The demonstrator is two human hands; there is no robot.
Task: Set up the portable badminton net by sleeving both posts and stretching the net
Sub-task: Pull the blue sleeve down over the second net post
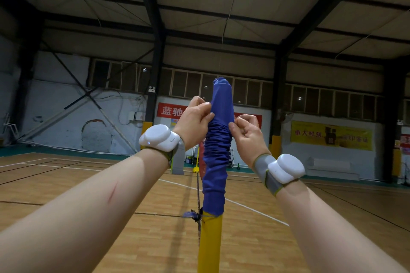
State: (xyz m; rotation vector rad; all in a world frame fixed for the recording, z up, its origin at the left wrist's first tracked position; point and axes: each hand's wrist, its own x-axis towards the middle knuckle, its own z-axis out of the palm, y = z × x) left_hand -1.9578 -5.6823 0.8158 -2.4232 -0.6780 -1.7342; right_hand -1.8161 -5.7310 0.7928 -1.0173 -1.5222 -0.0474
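Observation:
A yellow post [209,244] stands upright right in front of me. A blue fabric net sleeve [218,157] covers its upper part, bunched into folds in the middle, with its lower hem just above the bare yellow section. My left hand [195,122] pinches the sleeve on its left side near the top. My right hand [248,132] pinches the bunched folds on the right side. A dark cord and the net's edge [198,188] run away from the post behind the sleeve.
Wooden court floor [111,217] with white and black lines spreads all around. Another yellow post [196,162] stands far across the court. Walls with red and yellow banners [330,135] close off the back. White sensor bands sit on both wrists.

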